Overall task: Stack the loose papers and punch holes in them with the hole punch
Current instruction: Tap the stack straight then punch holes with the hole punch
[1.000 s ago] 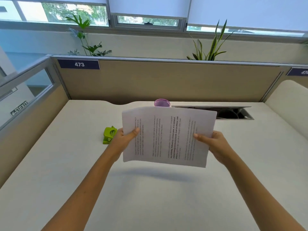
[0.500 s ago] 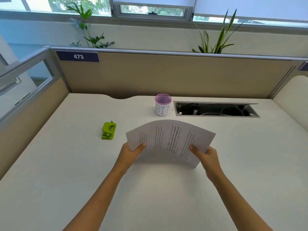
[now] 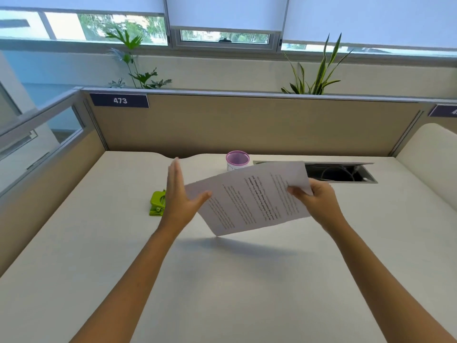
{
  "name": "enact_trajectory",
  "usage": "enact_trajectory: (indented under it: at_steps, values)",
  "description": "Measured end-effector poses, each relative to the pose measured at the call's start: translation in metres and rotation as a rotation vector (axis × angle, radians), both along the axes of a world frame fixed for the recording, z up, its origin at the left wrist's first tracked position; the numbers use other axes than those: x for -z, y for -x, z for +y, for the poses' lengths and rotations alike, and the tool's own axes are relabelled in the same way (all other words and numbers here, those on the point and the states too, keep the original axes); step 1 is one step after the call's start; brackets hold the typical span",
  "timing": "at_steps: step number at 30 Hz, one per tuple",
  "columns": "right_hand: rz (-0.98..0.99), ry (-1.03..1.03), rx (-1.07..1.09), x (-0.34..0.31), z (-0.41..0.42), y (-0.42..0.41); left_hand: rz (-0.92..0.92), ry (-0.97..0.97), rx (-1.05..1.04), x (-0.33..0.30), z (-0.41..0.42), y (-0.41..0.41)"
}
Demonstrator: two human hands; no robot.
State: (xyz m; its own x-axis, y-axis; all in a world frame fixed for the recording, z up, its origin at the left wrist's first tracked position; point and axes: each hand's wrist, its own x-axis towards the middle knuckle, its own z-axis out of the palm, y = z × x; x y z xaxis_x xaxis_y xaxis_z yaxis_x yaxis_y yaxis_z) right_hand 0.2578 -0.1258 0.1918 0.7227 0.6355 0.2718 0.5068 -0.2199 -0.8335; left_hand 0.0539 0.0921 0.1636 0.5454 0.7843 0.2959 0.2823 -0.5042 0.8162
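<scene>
Hiding cup base: held papers

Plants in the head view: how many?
2. A leafy plant behind the partition at left, above the 473 label; a spiky upright plant behind it at right. The partition hides their bases, so more could sit out of sight.

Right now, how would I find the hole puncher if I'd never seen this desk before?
Start at the tan divider wall with the sign 473, then look down onto the white desk. The hole punch sits there, just to the left of the person's flat, open left hand. It is the only bright lime-green thing on the desk; the cup nearby is purple-rimmed and the papers are white.
</scene>
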Motion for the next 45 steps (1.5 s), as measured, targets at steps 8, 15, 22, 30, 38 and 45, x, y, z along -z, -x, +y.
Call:
enact_trajectory:
  at_steps: [8, 15, 22, 30, 38, 45]
  values:
    - [-0.492, 0.309, -0.341, -0.097, 0.017, 0.012, 0.171, -0.023, 0.460, -0.055, -0.026, -0.021]
    - [-0.249, 0.185, -0.296, -0.141, -0.014, -0.011, -0.050, 0.351, 0.468, -0.043, -0.032, -0.011]
    - [0.464, -0.074, -0.495, -0.066, -0.020, -0.028, -0.243, 0.649, 0.498, -0.036, -0.028, -0.005]
    - [0.586, -0.344, -0.267, -0.015, 0.005, 0.013, -0.191, 0.579, 0.429, -0.032, -0.036, -0.019]
    - [0.374, -0.358, -0.066, 0.019, 0.016, 0.048, -0.236, 0.477, 0.307, 0.001, -0.055, -0.024]
    - [0.489, -0.211, 0.006, 0.066, 0.013, 0.058, -0.156, 0.579, 0.254, 0.051, -0.062, -0.014]
